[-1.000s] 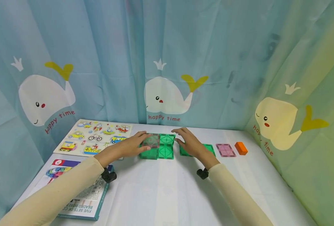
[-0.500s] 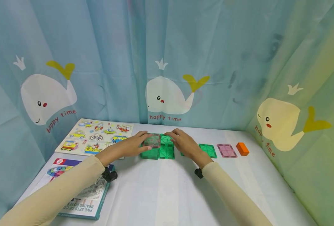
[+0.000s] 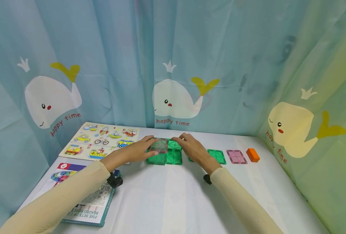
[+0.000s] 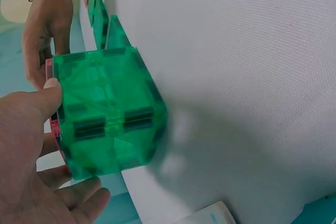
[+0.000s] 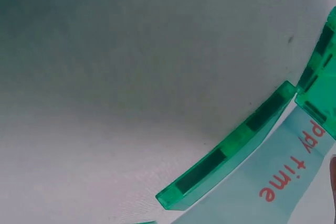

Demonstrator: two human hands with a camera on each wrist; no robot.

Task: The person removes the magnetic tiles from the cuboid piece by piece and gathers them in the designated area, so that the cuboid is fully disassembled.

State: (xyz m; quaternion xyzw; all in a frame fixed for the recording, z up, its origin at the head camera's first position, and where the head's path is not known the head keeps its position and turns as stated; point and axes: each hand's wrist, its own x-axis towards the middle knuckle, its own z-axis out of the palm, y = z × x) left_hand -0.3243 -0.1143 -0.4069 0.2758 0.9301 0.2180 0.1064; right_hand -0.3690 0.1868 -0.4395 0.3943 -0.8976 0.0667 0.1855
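A cube of green magnetic tiles [image 3: 156, 159] with a pink tile [image 3: 161, 148] on top stands mid-table. My left hand [image 3: 140, 150] holds it, the thumb [image 4: 50, 98] on the pink tile's near edge and the fingers at the far side. On its right, one green tile [image 3: 174, 158] lies flat against the cube and another green tile [image 3: 174, 146] stands behind that. My right hand [image 3: 192, 150] pinches the standing tile's upper right edge, with its fingers curled; the exact contact is partly hidden. The right wrist view shows a tile edge [image 5: 226, 150] near the table.
Right of the right hand lie a flat green tile [image 3: 217, 156], a pink tile [image 3: 237, 157] and an orange block [image 3: 253, 155]. At left are a picture puzzle board [image 3: 86, 146] and a bead box [image 3: 85, 208]. A whale-print curtain [image 3: 237, 65] borders the table.
My right hand has moved left, its fingers coming together at the standing green tile's edge. The left hand has kept its hold on the cube. The head view has shifted slightly.
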